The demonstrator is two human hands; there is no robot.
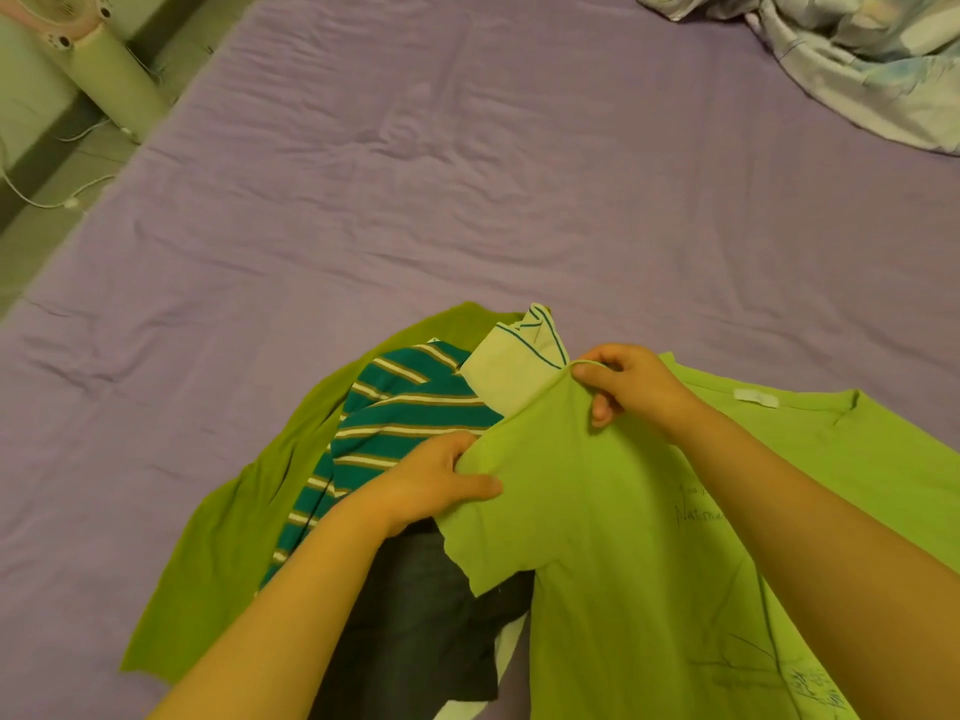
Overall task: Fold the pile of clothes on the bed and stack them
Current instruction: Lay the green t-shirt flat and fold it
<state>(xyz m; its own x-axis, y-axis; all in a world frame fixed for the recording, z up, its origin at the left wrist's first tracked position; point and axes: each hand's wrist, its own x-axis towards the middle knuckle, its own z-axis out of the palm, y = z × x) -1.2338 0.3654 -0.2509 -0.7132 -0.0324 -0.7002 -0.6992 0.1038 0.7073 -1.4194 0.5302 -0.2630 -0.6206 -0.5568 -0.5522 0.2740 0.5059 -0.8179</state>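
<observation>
Light green T-shirt [649, 537] lay at near right of purple bed sheet [467, 200], lower part cut off by frame edge, handwriting on it too small to read. Left hand [431, 480] pinched sleeve edge; right hand [628, 387] pinched shoulder seam. Beside it pile: striped teal polo [395, 407], dark garment [415, 615] partly hidden under left forearm, olive green garment [249, 511] underneath. Wide open sheet beyond; crumpled duvet [857, 59] at far right corner.
</observation>
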